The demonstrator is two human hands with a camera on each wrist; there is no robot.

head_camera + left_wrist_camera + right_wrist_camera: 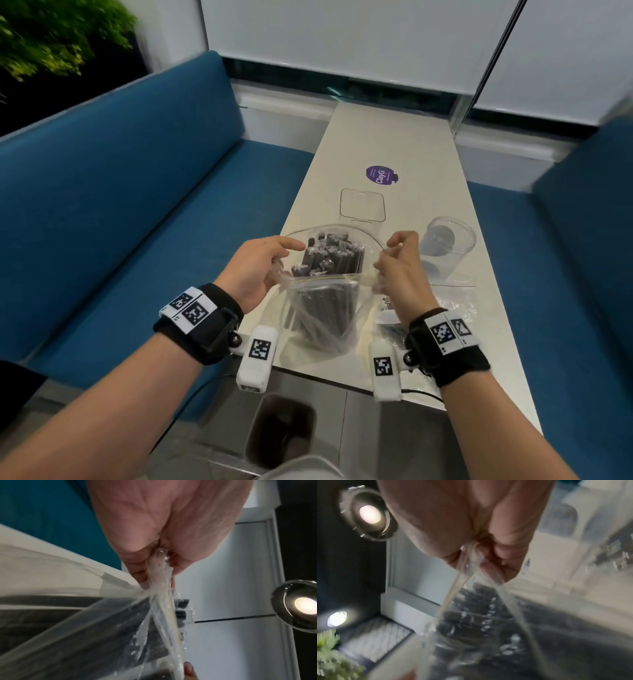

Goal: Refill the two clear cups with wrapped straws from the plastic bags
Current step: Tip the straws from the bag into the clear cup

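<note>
Two blue benches (113, 192) flank a long pale tabletop (383, 144), the largest things in view. On the tabletop's near end stands a clear plastic bag (322, 308), upright with its mouth pulled wide and packed with dark wrapped straws (327, 260) whose ends poke up at the opening. The left hand (253, 270) pinches the bag's left rim, thumb and fingers curled on the film; the left wrist view shows the plastic bunched tight inside that grip (159, 566). The right hand (400, 270) pinches the opposite rim in the same way, and the right wrist view shows the film gathered between its curled fingers (488, 561). A second bag (455, 301) lies flat on the tabletop just right of the right wrist, with little of its contents clear to see. Beyond the open bag stands a square clear cup (362, 205), and to its right a round clear cup (448, 240), both upright and apart from the hands. Farther along lies a small purple round sticker (381, 175).
</note>
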